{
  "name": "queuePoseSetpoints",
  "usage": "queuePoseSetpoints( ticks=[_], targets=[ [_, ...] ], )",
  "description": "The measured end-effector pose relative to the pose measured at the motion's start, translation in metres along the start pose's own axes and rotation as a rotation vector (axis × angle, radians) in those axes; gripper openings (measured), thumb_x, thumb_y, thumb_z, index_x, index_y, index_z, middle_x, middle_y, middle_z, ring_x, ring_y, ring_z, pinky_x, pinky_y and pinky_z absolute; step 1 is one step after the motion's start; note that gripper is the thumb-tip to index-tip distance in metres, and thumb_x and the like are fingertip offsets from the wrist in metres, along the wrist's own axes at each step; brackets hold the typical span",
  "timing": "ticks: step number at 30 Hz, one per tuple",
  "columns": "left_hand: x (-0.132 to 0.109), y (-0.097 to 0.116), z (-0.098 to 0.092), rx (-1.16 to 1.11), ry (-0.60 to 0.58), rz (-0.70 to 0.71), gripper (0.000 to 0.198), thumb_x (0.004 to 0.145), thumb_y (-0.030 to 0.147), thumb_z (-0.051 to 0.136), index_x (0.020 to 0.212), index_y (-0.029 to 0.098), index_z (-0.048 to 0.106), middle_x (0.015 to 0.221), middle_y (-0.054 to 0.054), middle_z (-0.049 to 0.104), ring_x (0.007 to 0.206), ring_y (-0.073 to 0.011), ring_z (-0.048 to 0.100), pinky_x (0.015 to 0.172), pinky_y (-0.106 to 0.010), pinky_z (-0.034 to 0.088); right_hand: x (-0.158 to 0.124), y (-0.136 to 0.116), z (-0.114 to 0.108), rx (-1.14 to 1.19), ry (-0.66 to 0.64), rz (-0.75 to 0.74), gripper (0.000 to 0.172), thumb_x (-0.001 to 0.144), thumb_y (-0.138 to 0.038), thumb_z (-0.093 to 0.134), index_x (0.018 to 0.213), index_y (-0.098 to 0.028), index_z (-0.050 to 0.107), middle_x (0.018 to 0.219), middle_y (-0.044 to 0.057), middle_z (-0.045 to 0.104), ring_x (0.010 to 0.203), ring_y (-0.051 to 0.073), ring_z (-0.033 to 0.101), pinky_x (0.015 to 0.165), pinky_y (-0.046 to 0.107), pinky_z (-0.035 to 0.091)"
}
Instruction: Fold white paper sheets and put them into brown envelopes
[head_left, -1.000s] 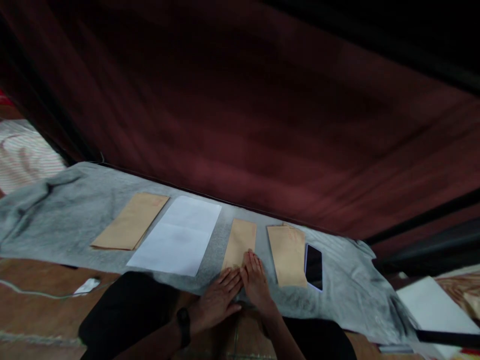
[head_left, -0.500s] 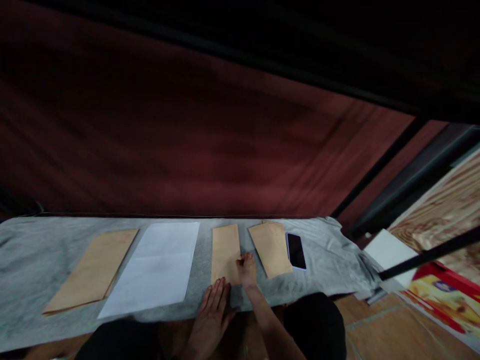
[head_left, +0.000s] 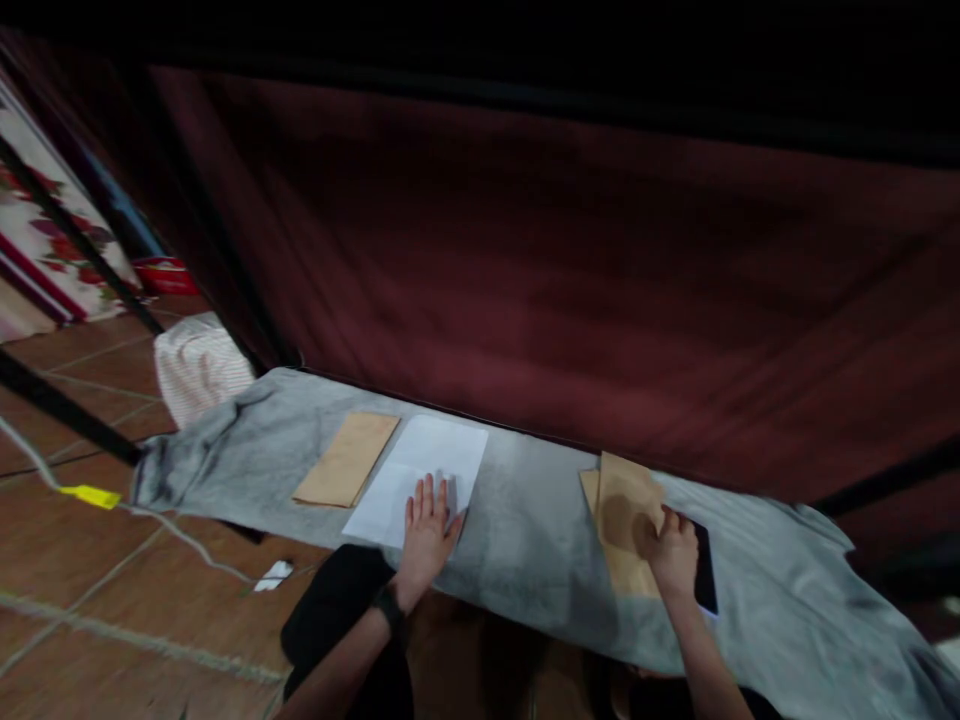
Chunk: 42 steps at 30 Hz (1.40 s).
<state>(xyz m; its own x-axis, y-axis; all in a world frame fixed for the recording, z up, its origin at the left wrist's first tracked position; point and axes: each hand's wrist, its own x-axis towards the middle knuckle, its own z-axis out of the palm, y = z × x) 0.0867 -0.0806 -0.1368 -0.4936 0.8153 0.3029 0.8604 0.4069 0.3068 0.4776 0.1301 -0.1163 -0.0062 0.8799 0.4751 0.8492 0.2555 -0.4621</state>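
My left hand [head_left: 427, 535], fingers spread, reaches over the lower right part of a white paper sheet [head_left: 405, 465]. To the left of that sheet lies a stack of brown paper pieces [head_left: 349, 460]. At the right, my right hand [head_left: 673, 550] has its fingers closed at the right edge of a brown paper piece [head_left: 626, 490], which overlaps other brown paper [head_left: 628, 575]. A dark-screened phone [head_left: 706, 575] lies just right of this hand, partly hidden by it.
A grey cloth [head_left: 532, 520] covers the low surface. Behind it hangs a dark red fabric [head_left: 525, 300]. Striped cloth [head_left: 201, 365], a cable with a yellow tag [head_left: 91, 496] and a white scrap [head_left: 274, 575] are at the left.
The view has swung left. My left hand has moved from the middle brown paper to the white sheet. My right hand has carried that brown paper right, onto the other brown pieces beside the phone.
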Motion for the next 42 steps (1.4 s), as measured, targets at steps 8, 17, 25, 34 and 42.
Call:
queuePoseSetpoints(
  ticks=[8,17,25,34,42],
  targets=[
    [0.061,-0.07,-0.024,0.219,-0.035,-0.384,0.07,0.09,0.041,0.053,0.146,0.001,0.041,0.133,-0.027,0.056,0.125,-0.0398,0.051,0.101,-0.051,0.041,-0.122,-0.083,0.079,0.147,-0.194,-0.477,0.046,0.1,-0.039,0.037,0.14,-0.02,0.049,0.148,0.016,0.048,0.135,0.033,0.045,0.106,0.053,0.042],
    [0.07,-0.084,-0.037,0.153,0.012,-0.351,0.047,0.086,0.023,0.054,0.13,0.006,0.057,0.113,-0.02,0.063,0.109,-0.0326,0.06,0.092,-0.041,0.046,-0.148,-0.103,0.077,0.068,-0.275,-0.473,0.048,0.101,-0.029,0.035,0.146,-0.02,0.045,0.146,0.012,0.054,0.135,0.027,0.048,0.115,0.049,0.033],
    [0.075,-0.097,-0.078,0.049,0.074,-0.366,0.03,0.095,0.025,0.04,0.098,0.013,0.068,0.095,-0.018,0.068,0.085,-0.0294,0.066,0.072,-0.036,0.047,-0.144,-0.109,0.076,0.259,-0.316,-0.359,0.044,0.097,-0.033,0.041,0.138,-0.028,0.055,0.146,0.009,0.055,0.134,0.031,0.05,0.114,0.056,0.034],
    [0.082,-0.056,-0.133,-0.79,0.107,-0.345,0.021,0.078,0.04,0.062,0.077,0.019,0.063,0.071,-0.003,0.066,0.071,-0.019,0.06,0.064,-0.026,0.046,-0.113,-0.149,0.059,0.952,-0.572,0.307,0.051,0.081,-0.056,0.064,0.121,-0.025,0.066,0.135,0.011,0.063,0.129,0.031,0.056,0.114,0.053,0.037],
    [0.037,0.016,-0.141,-1.581,-0.234,-0.61,0.043,0.057,0.034,0.087,0.089,0.018,0.064,0.073,0.0,0.07,0.058,-0.0152,0.064,0.055,-0.025,0.05,-0.081,-0.204,0.034,1.362,-0.767,0.642,0.054,0.082,-0.065,0.062,0.114,-0.022,0.068,0.119,0.01,0.072,0.109,0.026,0.069,0.087,0.04,0.056]
  ],
)
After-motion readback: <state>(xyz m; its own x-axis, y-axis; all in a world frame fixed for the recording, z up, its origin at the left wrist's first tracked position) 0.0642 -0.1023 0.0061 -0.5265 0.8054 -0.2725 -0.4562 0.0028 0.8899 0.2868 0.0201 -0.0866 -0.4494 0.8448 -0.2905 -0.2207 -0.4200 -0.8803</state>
